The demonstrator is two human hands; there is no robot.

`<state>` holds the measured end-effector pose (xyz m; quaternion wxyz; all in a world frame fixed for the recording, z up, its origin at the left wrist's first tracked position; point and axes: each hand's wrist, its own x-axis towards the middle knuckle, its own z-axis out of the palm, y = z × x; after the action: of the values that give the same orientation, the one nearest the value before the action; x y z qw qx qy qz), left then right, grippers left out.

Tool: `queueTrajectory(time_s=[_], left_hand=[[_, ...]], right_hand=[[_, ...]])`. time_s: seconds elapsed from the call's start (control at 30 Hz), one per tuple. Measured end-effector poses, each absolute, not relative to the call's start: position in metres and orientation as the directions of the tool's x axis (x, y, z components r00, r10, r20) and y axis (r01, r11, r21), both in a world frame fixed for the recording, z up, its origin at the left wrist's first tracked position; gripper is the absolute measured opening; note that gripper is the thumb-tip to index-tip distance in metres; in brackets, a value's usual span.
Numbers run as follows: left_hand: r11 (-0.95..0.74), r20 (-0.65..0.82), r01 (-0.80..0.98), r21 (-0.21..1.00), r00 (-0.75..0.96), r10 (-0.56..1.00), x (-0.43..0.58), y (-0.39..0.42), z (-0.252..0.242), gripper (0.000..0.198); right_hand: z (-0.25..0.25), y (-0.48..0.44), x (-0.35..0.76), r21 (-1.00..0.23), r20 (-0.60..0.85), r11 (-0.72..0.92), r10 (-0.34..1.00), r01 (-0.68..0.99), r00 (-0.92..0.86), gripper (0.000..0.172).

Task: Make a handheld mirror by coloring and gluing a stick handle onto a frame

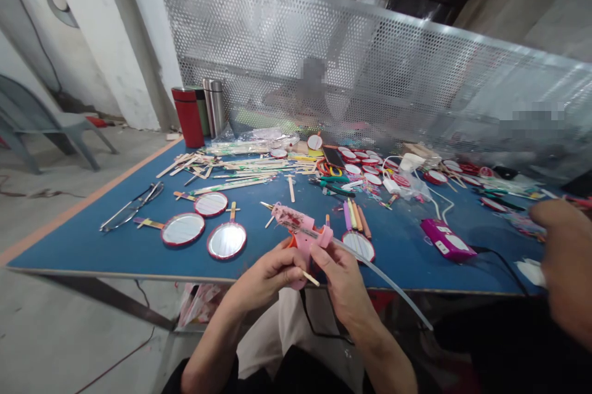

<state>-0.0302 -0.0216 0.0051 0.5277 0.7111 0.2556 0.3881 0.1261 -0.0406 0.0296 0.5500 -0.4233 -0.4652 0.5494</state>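
A pink hot glue gun is in my right hand, its metal nozzle pointing left over the table. A long translucent glue stick trails from its back end. My left hand is closed beside the gun's handle and pinches a thin wooden stick. Just beyond my hands lie round red-rimmed mirrors: one with an upright stick handle, another and a third to the left. A further mirror is partly hidden by the gun and glue stick.
Loose wooden sticks and more red-rimmed discs cover the table's far side. Glasses and a red flask are at left. A purple power strip lies right, near a co-worker's arm. A perforated metal screen stands behind.
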Motion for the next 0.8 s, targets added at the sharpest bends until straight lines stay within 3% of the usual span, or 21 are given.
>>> queueTrajectory(time_s=[0.17, 0.3, 0.53, 0.67, 0.8], left_hand=[[-0.236, 0.262, -0.122, 0.964, 0.589, 0.765, -0.033, -0.022, 0.003, 0.039], [-0.142, 0.24, -0.201, 0.969, 0.646, 0.725, -0.032, -0.023, 0.004, 0.04], [-0.272, 0.31, -0.17, 0.947, 0.707, 0.636, -0.03, -0.018, 0.012, 0.04], [-0.329, 0.352, -0.184, 0.926, 0.732, 0.583, -0.032, -0.017, 0.014, 0.036], [-0.327, 0.348, -0.191, 0.926, 0.768, 0.537, -0.033, -0.017, 0.013, 0.031]], right_hand=[[0.027, -0.04, 0.129, -0.975, -0.042, -0.069, 0.991, -0.212, -0.129, 0.032], [0.027, -0.041, 0.131, -0.988, 0.038, 0.024, 0.995, -0.151, -0.094, 0.025], [0.031, -0.042, 0.137, -0.972, 0.049, 0.029, 0.996, -0.235, -0.08, 0.032], [0.041, -0.044, 0.156, -0.974, -0.021, -0.013, 0.999, -0.226, 0.034, 0.031], [0.05, -0.049, 0.186, -0.995, -0.076, -0.061, 0.977, -0.082, 0.201, 0.033]])
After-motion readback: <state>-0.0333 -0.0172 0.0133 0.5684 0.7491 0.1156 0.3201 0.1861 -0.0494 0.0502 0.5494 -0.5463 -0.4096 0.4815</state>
